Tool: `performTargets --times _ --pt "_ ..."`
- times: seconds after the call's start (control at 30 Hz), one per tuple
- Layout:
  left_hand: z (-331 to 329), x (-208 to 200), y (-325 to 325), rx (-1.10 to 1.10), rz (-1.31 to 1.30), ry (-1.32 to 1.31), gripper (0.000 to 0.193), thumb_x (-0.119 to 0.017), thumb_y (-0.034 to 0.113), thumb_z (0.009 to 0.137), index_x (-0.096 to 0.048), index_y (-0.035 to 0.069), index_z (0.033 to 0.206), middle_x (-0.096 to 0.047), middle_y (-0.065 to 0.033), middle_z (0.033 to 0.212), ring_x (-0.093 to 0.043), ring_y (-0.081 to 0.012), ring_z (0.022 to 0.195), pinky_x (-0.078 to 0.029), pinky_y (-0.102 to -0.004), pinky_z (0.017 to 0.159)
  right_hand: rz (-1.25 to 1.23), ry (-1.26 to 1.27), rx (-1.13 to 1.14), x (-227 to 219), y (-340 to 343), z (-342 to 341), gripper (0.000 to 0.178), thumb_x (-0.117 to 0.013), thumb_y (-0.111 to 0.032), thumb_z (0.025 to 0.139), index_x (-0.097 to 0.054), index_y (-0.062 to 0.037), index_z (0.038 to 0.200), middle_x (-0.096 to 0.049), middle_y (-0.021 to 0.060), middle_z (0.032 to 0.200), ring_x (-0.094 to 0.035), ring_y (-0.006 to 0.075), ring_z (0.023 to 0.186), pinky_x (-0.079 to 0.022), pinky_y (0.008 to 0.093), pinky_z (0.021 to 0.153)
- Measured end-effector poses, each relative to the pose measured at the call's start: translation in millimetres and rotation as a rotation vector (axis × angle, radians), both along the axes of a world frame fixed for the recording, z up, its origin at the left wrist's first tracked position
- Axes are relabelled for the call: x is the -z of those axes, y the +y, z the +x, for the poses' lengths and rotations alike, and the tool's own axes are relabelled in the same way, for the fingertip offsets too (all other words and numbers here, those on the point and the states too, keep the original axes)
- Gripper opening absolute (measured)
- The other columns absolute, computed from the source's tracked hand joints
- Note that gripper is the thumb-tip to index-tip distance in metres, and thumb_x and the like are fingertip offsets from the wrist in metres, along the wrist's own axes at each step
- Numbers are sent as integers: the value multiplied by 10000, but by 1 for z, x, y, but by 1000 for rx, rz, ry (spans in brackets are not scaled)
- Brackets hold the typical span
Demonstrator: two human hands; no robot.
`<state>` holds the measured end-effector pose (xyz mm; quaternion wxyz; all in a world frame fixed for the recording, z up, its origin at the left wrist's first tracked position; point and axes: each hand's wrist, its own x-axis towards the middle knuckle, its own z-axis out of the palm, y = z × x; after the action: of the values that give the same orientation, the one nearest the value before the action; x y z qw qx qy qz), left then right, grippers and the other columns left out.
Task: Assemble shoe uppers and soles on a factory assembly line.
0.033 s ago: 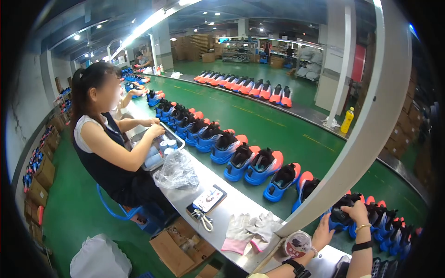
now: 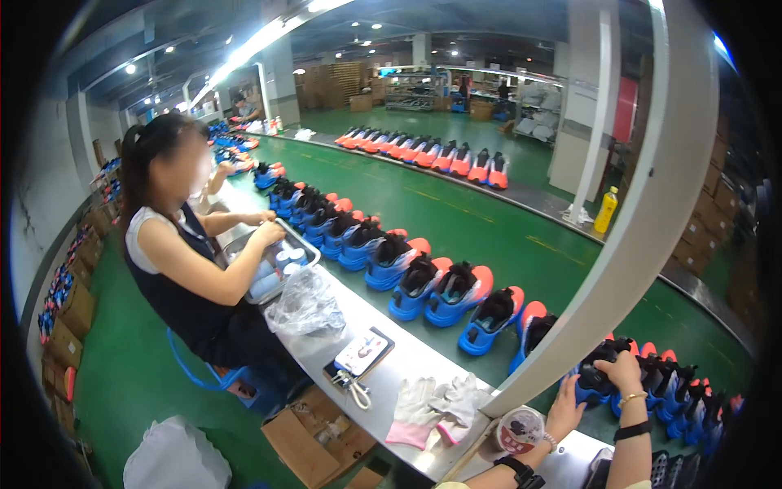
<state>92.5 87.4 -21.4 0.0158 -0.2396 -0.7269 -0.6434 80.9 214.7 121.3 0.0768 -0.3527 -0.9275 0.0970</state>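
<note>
At the lower right, both my hands are at one blue sneaker (image 2: pixel 588 396) in a row of sneakers on the green belt. My left hand (image 2: pixel 562 414) cups its heel side, fingers against the blue sole. From above, my right hand (image 2: pixel 626 376) closes over a smooth black piece (image 2: pixel 599 375) at the shoe's opening; whether it belongs to the shoe I cannot tell. More blue sneakers with coral toes and black collars (image 2: pixel 672 399) stand close to the right. A lidded round tub (image 2: pixel 520 430) sits on the metal bench beside my left wrist.
A white post (image 2: pixel 603 244) slants up just left of my hands. White gloves (image 2: pixel 432 410), a phone (image 2: pixel 362 350) and a clear plastic bag (image 2: pixel 305 303) lie on the bench (image 2: pixel 326 371). A seated co-worker (image 2: pixel 183 244) reaches into a metal tray (image 2: pixel 305 244). Sneakers (image 2: pixel 458 288) line the belt.
The whole view has shifted very slightly. My hands keep their place at the same sneaker.
</note>
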Motion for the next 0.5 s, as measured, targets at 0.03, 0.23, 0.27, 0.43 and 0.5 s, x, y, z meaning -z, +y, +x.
performTargets --times 0.03,0.23,0.27,0.43,0.5 --pt "2 -7 -2 -2 -16 18 700 -708 97 827 -319 63 1407 -305 -277 1497 -438 -474 1289 -447 -475 1026 54 29 9 8 1 -1 601 -836 -453 655 -701 63 933 -706 259 916 -704 371 870 -557 428 784" --pt "-10 17 -3 -35 -45 136 585 -691 55 821 -398 3 1325 -327 -320 1460 -383 -479 1334 -375 -478 1089 152 41 -28 56 -39 -31 415 -789 -380 698 -725 18 801 -713 216 843 -711 358 799 -580 439 733" --pt "-10 16 -2 -15 -47 97 594 -693 66 822 -402 5 1337 -325 -312 1469 -388 -476 1333 -380 -480 1084 145 69 -9 67 -39 -34 385 -778 -355 700 -725 13 799 -709 217 833 -710 361 800 -580 441 739" --pt "-8 8 -2 23 -69 94 595 -690 87 819 -438 30 1355 -313 -283 1499 -401 -461 1332 -397 -477 1070 8 107 7 69 -27 -37 333 -770 -311 716 -734 6 811 -712 227 845 -712 371 834 -583 431 762" --pt "-9 1 -7 0 -167 97 561 -681 86 807 -483 52 1332 -317 -273 1502 -420 -456 1320 -414 -469 1056 -36 91 18 71 -27 -42 331 -764 -298 724 -733 17 821 -711 235 873 -708 380 857 -579 437 784"
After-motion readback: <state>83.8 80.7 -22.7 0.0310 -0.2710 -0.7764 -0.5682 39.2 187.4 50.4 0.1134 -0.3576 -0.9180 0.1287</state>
